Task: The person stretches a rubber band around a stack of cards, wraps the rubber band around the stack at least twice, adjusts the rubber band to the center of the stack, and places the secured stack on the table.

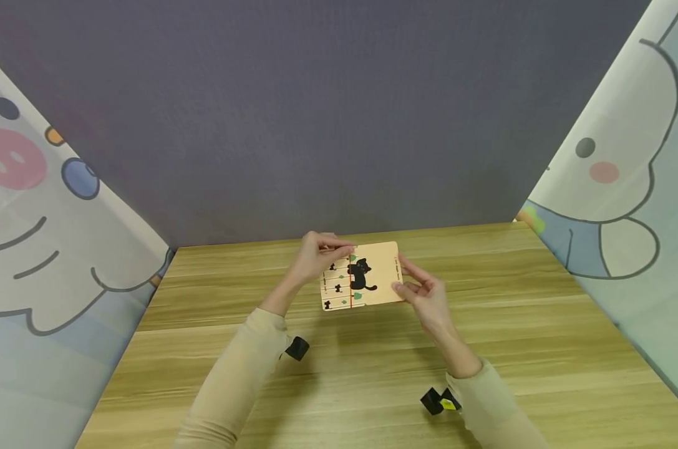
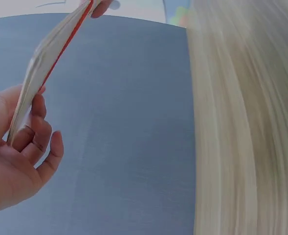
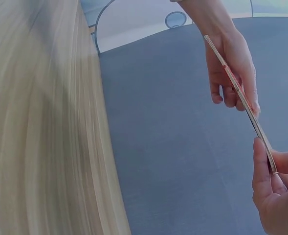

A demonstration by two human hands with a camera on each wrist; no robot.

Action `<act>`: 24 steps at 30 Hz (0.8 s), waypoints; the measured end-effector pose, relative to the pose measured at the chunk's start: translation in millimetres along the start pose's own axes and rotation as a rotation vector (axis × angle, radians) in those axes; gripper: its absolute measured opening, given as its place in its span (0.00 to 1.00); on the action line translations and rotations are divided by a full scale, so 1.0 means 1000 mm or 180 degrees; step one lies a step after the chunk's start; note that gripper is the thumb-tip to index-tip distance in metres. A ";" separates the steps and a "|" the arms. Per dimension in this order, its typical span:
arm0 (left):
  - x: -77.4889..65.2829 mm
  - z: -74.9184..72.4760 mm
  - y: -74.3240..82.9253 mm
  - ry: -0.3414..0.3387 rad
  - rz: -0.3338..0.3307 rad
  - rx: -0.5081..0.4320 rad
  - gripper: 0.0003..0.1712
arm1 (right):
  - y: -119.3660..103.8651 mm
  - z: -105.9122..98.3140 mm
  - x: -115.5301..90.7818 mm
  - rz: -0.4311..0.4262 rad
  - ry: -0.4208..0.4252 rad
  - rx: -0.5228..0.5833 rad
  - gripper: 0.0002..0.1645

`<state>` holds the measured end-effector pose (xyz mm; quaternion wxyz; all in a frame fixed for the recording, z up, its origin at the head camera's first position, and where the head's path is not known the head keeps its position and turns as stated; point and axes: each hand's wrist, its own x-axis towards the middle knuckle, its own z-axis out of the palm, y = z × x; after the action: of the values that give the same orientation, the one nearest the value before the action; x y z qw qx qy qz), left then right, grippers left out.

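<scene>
A thin cream notebook [image 1: 385, 265] with a black cat and smaller cat figures on its cover is held up above the wooden table. A red elastic band [image 1: 350, 288] runs across it, left of the middle. My left hand [image 1: 314, 254] pinches its upper edge close to the band. At the right edge, my right hand [image 1: 430, 304] grips it between thumb and fingers. Seen nearly edge-on in the right wrist view, the notebook [image 3: 254, 120] looks flat, with several thin layers. The left wrist view shows the notebook's edge [image 2: 42, 56] slanting upward from the left palm.
Underneath is the wood-grain tabletop [image 1: 361, 380]. A dark grey panel [image 1: 339, 118] stands along its far edge. Cartoon-printed curtains hang at the left [image 1: 41, 249] and right [image 1: 608, 193]. Black wrist gear [image 1: 297, 348] is worn at both sleeves.
</scene>
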<state>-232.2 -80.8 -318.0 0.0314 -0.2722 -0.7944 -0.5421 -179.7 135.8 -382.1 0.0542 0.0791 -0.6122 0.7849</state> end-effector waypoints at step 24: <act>0.004 0.009 0.000 0.0057 0.0000 -0.0076 0.09 | -0.003 0.000 -0.003 -0.0040 0.0057 -0.0003 0.34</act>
<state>-233.1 -71.1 -320.7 0.0352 -0.2676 -0.7876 -0.5540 -176.6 136.6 -379.4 0.0647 0.0759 -0.6115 0.7849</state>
